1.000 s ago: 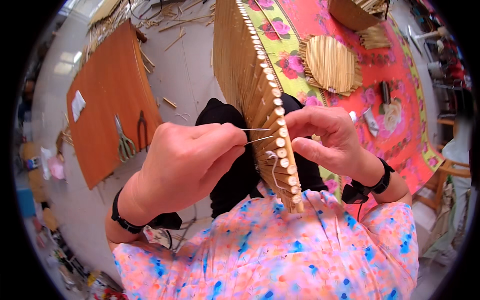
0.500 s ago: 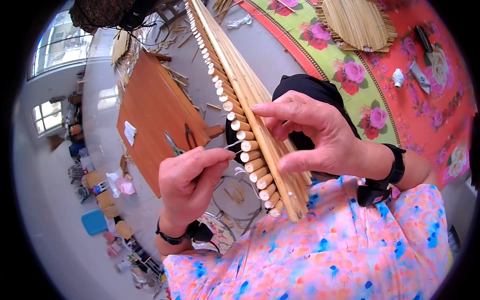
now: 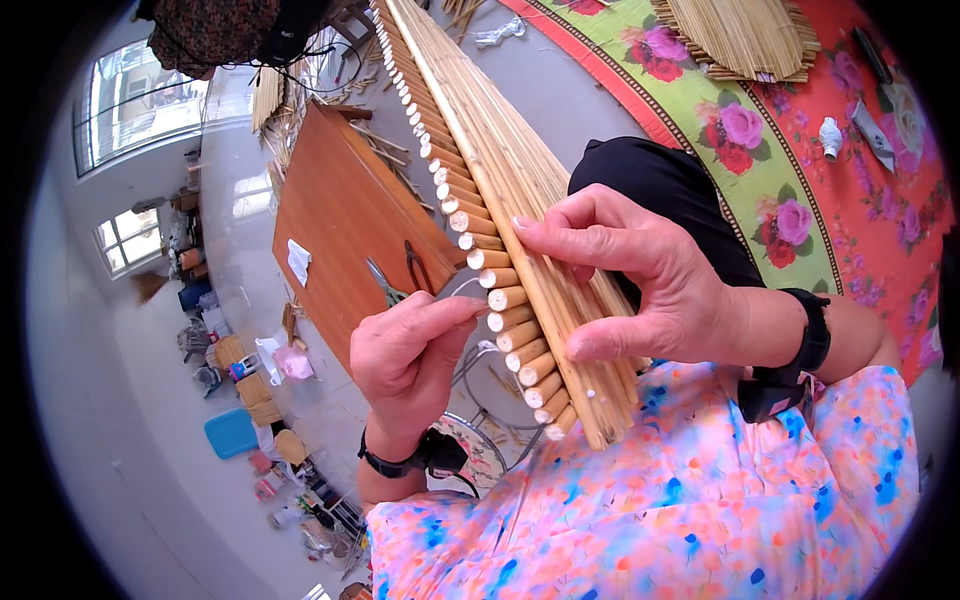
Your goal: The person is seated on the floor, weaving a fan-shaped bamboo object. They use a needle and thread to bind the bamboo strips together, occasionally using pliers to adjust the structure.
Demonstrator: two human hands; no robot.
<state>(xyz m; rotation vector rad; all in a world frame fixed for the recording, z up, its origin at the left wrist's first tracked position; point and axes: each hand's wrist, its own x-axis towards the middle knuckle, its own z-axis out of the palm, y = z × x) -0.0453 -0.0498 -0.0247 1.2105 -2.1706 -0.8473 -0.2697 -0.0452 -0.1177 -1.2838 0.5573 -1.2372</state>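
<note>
A long mat of straw-coloured stalks (image 3: 545,240) slants across my lap toward the far left, with a row of pale cut ends along its left side. One long stalk (image 3: 530,278) runs lengthwise on top near that edge. Close against the cut ends, my left hand (image 3: 412,350) pinches a thin white string (image 3: 466,284) between thumb and forefinger; the string curves toward the stalks. My right hand (image 3: 645,280) lies over the mat, thumb and forefinger spread apart and their tips touching the lengthwise stalk. Its other fingers are curled and partly hidden.
Left of the mat stands a brown wooden board (image 3: 350,220) with pliers (image 3: 416,266) and a white scrap (image 3: 299,262) on it. A flowered cloth (image 3: 740,170) spreads to the right, bearing a round stalk mat (image 3: 735,35), scissors (image 3: 873,135) and a white spool (image 3: 830,138).
My view has shifted, so everything sits further right. My left fingertips have moved closer to the stalk ends, and the string now arcs above them. My right hand stays in nearly the same place on the mat.
</note>
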